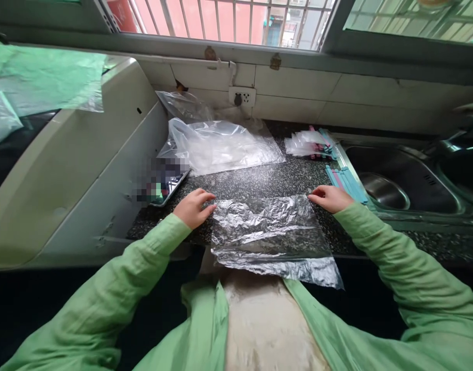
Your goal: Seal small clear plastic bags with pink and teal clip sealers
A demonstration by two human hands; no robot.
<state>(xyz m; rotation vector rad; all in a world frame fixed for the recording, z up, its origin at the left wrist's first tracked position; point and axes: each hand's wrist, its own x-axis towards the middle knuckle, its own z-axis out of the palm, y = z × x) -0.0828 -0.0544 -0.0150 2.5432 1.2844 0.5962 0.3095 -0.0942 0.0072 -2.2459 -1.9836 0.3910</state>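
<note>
A crinkled clear plastic bag (265,226) is spread between my hands across the front of the counter, its lower edge hanging over toward my body. At its upper left corner, my left hand (195,208) has thumb and forefinger closed on the plastic, with a small gap showing between the fingertips. My right hand (329,198) pinches the upper right corner. Behind it lies a heap of clear plastic bags (224,147). Beyond my right hand are several blue and pink strips (346,183) and a bundle of small translucent packets (304,143).
A sink (406,170) with a metal bowl (385,190) is set in at the right. A pale appliance (104,154) walls off the left, with a partly blurred tray (170,190) beside it. A wall socket (242,97) sits behind the speckled counter (236,186).
</note>
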